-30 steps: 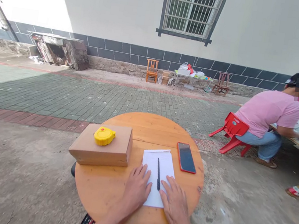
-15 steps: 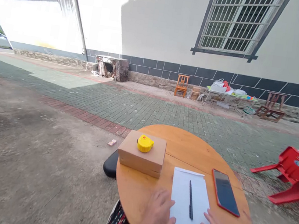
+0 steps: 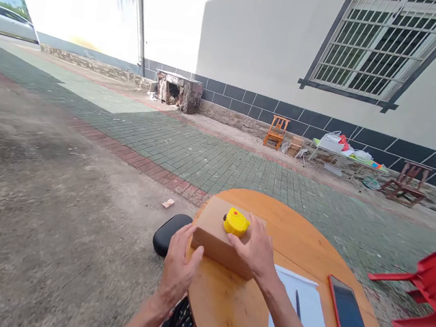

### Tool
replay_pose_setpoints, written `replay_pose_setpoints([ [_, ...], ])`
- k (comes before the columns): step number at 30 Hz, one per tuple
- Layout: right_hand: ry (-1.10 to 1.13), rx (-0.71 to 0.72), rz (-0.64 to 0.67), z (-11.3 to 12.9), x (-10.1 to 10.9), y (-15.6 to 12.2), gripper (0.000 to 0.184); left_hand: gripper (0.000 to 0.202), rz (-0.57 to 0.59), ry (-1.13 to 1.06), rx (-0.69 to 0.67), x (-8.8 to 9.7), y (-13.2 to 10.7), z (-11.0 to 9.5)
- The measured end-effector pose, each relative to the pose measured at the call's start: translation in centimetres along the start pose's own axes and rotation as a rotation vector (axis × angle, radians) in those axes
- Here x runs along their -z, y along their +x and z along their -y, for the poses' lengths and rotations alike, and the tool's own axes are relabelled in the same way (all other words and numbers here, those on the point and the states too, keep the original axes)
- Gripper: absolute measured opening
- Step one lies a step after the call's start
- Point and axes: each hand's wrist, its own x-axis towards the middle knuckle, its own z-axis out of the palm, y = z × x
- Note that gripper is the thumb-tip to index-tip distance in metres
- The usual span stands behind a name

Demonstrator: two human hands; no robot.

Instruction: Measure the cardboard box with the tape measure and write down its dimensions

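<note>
A brown cardboard box lies on the left part of a round wooden table, with a yellow tape measure on top of it. My left hand is curled round the box's near left corner. My right hand rests over the box's right end, its fingers touching the tape measure. Right of the box lie a white sheet of paper with a black pen on it, and a red-cased phone lying face up.
A black stool seat stands just left of the table. A red plastic chair is at the right. Far off along the wall stand a small wooden chair, a low table with bags and a brown chair.
The view has swung left. Both hands left the paper and moved left to the box; the left now grips its corner and the right lies over it by the tape measure.
</note>
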Motion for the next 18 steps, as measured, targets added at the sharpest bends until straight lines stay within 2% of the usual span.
replay_pose_setpoints([
  [3, 0.012, -0.042, 0.052, 0.7, -0.8, 1.2, 0.061, 0.05, 0.057, -0.143, 0.18, -0.3, 2.6, 0.9],
  [5, 0.177, -0.126, 0.036, 0.3, -0.5, 1.0, 0.057, 0.054, 0.12, -0.22, 0.265, -0.7, 4.2, 1.4],
  [7, 0.457, -0.289, -0.074, -0.6, 0.2, 0.5, 0.06, 0.052, 0.187, -0.281, 0.288, -1.2, 5.6, 1.6],
  [10, 0.821, -0.543, -0.343, -2.2, 1.4, -0.1, 0.063, 0.047, 0.305, -0.38, 0.287, -1.6, 6.8, 1.3],
  [12, 0.911, -0.637, -0.431, -3.0, 2.0, -0.5, 0.057, 0.046, 0.348, -0.421, 0.281, -1.6, 6.8, 0.7],
  [14, 0.989, -0.691, -0.42, -3.4, 2.6, -1.4, 0.052, 0.049, 0.35, -0.44, 0.272, -1.2, 6.0, 0.2],
  [18, 1.388, -0.793, -0.459, -3.1, 3.8, -5.6, 0.05, 0.059, 0.275, -0.458, 0.272, 0.3, 1.8, 0.7],
])
